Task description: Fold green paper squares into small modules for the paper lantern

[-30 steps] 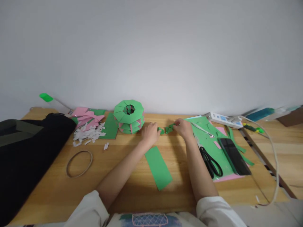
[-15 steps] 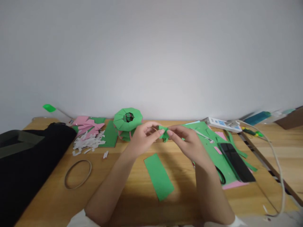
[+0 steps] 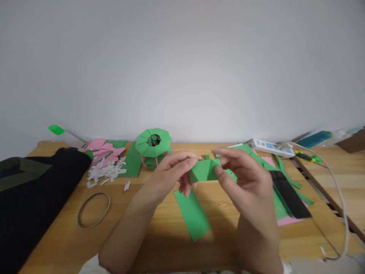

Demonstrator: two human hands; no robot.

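Note:
Between my hands, above the table, is a folded piece of green paper [image 3: 202, 170] with slanted creases. My left hand [image 3: 173, 171] pinches its left end between thumb and fingers. At its right side, my right hand [image 3: 242, 177] has the thumb pressed on the paper; its fingers curl behind, partly spread. Below lies a flat green paper strip [image 3: 194, 217] on the wood. Just left of my left hand stands a ring-shaped green and pink paper construction [image 3: 154, 144] with an open centre.
White paper scraps [image 3: 107, 170] and pink paper pieces [image 3: 104, 149] lie at the left, near a tape ring [image 3: 94, 210] and black bag [image 3: 42, 198]. To the right are a phone [image 3: 289, 194], green strips [image 3: 305, 196], a power strip [image 3: 272, 147] and its cable [image 3: 339, 190].
The folded green paper has been turned and spread, so a broader face shows. My right hand has shifted right and opened somewhat, while my left keeps its pinch.

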